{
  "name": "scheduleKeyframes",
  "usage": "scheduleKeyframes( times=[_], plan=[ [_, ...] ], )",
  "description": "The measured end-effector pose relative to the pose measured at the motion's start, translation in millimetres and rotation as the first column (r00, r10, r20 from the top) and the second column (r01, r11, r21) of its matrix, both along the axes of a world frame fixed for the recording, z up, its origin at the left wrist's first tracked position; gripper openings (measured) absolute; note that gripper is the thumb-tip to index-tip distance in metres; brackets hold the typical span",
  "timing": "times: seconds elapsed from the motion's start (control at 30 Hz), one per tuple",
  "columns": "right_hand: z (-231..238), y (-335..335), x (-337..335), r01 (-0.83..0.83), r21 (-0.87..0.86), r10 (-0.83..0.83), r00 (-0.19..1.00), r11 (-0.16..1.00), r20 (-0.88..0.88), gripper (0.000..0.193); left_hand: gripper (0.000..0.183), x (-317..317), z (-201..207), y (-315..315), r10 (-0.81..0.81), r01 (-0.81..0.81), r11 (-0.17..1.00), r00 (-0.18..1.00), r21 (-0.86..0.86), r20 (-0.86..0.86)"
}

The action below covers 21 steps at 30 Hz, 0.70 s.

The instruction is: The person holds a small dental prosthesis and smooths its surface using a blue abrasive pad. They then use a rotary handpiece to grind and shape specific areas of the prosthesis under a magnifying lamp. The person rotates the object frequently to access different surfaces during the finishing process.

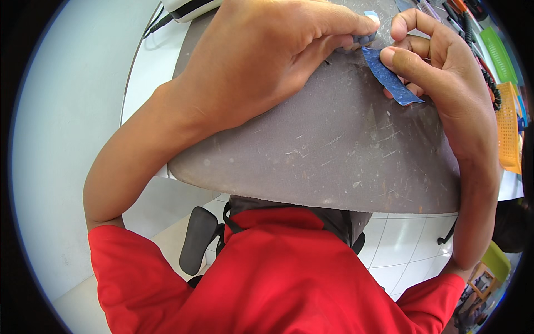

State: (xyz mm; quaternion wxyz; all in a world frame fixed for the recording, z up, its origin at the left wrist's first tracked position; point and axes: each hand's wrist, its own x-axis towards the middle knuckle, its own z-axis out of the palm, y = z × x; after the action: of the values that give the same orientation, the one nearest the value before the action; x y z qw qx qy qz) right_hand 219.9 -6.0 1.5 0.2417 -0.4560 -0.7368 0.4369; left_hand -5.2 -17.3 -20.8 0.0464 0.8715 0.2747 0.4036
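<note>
My left hand (267,53) reaches over the worn grey work surface (311,150), its thumb and fingers closed in a pinch. Between them sits a small item with a pale blue tip (371,15) and a grey-blue lower part (364,39); its kind does not show clearly. Just to the right, my right hand (439,64) grips a narrow blue strip (392,82) between thumb and fingers. That strip looks thin and slightly bent, with a speckled face like sandpaper. Its upper end lies close to the left fingertips. The right index finger is curled above the strip.
A white device (189,8) with a black cable stands at the top left, near a pale wall (67,139). Along the right edge are an orange basket (507,125), a green tray (497,54) and a black coiled cord (494,92). A black chair armrest (198,239) shows below the surface's front edge.
</note>
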Motion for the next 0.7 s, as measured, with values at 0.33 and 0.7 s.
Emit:
scheduleKeyframes(
  times=[0.33,0.7],
  plan=[
    [-2.1,-0.4,-2.0,-0.012,0.02,0.012,1.0,1.0,0.003,0.017,0.024,2.3,5.5,-5.6,0.081,-0.083,0.994,0.996,-0.074,-0.04],
    [-2.3,-2.6,-3.4,0.003,0.03,-0.003,1.0,1.0,0.005,0.016,0.027,-1.4,-1.9,3.0,-0.011,0.011,0.995,1.0,0.104,-0.001]
  ],
)
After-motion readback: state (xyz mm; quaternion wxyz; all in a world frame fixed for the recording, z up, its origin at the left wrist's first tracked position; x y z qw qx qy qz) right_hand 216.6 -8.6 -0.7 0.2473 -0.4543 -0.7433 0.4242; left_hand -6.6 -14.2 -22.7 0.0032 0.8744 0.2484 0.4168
